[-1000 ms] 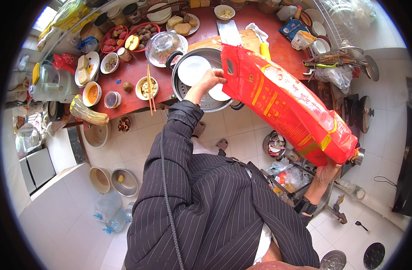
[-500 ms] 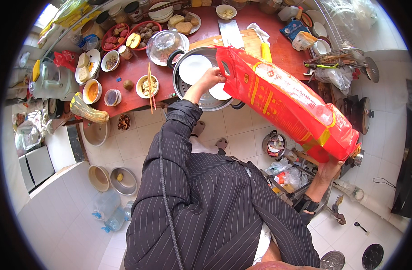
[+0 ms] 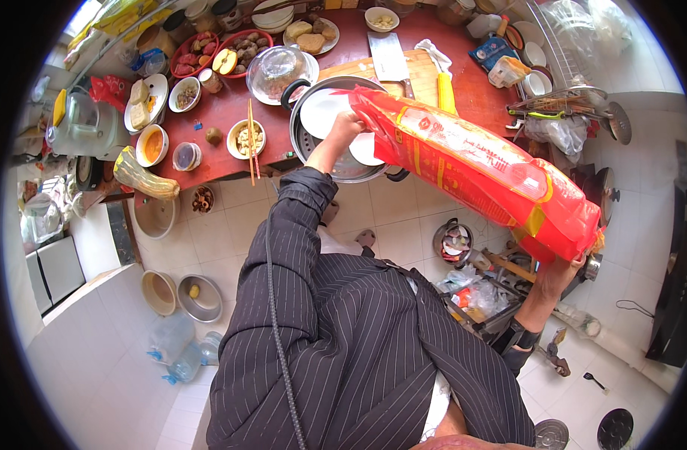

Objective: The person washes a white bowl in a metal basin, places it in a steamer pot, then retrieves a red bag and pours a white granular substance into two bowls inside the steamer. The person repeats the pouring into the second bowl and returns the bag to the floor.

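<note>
A long red plastic bag (image 3: pixel 471 165), bulging and printed, lies aslant between my two hands. My left hand (image 3: pixel 343 133) is closed on its narrow left end, above a metal steamer pot (image 3: pixel 303 142). At the other end, lower and to the right, my right hand (image 3: pixel 555 274) grips the bag from below, with its fingers partly hidden. Inside the pot sit a round white dish (image 3: pixel 318 112) and a second white dish (image 3: pixel 364 150), both partly covered by my hand or the bag. What the bag contains is out of sight.
On the red table (image 3: pixel 208 169) stand a bowl with chopsticks (image 3: pixel 246 141), a glass-lidded dish (image 3: pixel 283 71) and a long squash (image 3: pixel 145 176). A cleaver (image 3: pixel 388 56) rests on a cutting board (image 3: pixel 422 75) behind the bag. Basins (image 3: pixel 201 298) and a scrap pot (image 3: pixel 454 241) are on the floor.
The bag's left end has moved slightly left and down with my left hand. Its right end stays nearly in place, and both hands keep their hold.
</note>
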A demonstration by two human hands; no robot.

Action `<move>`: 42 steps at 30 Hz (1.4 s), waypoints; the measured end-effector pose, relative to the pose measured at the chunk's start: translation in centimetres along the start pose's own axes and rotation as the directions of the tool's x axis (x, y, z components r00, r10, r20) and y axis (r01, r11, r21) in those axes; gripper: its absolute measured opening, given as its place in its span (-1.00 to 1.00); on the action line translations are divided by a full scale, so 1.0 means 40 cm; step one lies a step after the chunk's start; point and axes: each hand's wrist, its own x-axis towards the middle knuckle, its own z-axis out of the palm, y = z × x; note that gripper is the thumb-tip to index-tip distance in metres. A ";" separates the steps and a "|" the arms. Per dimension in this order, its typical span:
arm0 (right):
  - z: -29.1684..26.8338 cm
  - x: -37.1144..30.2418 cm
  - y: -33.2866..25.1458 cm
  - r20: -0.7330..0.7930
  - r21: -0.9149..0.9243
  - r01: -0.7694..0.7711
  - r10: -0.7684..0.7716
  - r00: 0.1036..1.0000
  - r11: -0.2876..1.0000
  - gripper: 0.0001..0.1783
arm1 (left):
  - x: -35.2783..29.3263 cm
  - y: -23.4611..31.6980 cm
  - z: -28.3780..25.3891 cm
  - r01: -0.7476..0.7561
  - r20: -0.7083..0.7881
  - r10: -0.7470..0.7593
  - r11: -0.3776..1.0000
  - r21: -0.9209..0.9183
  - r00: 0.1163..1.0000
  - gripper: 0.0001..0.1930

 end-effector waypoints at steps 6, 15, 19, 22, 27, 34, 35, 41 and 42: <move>0.012 0.004 0.015 -0.077 -0.015 -0.019 0.018 0.997 1.000 -0.38 | -0.022 0.038 -0.006 0.055 0.021 -0.057 0.997 0.058 0.998 -0.77; 0.032 0.029 0.016 0.015 -0.072 0.030 -0.029 0.999 0.997 -0.41 | -0.020 0.063 0.005 0.107 0.034 -0.109 0.994 0.035 0.994 -0.75; 0.056 0.034 0.003 0.071 -0.080 0.040 -0.034 0.997 0.996 -0.42 | -0.016 0.056 0.011 0.142 0.021 -0.141 0.986 -0.082 0.990 -0.72; 0.061 0.042 -0.005 0.028 -0.045 0.013 -0.012 1.000 0.999 -0.42 | -0.021 0.060 0.015 0.128 0.033 -0.126 0.987 -0.100 0.992 -0.69; 0.064 0.056 -0.018 0.098 -0.101 0.020 -0.010 0.995 0.995 -0.46 | -0.030 0.075 0.018 0.067 0.056 -0.069 0.997 0.041 0.996 -0.65; 0.122 0.063 -0.050 0.141 -0.100 0.058 -0.043 0.989 0.993 -0.48 | -0.027 0.068 0.018 0.018 -0.004 -0.018 0.999 0.029 1.000 -0.72; 0.132 0.066 -0.053 0.166 -0.112 0.083 -0.063 0.984 0.990 -0.48 | -0.027 0.063 0.016 0.016 -0.012 -0.016 1.000 -0.002 1.000 -0.71; 0.174 0.086 -0.072 0.301 -0.088 0.086 -0.055 0.952 0.992 -0.52 | -0.023 0.026 0.002 0.005 -0.060 -0.006 1.000 -0.027 0.998 -0.71; 0.183 0.089 -0.072 0.298 -0.115 0.110 -0.072 0.952 0.987 -0.53 | -0.020 0.021 -0.001 0.030 -0.085 -0.034 0.998 -0.052 0.996 -0.71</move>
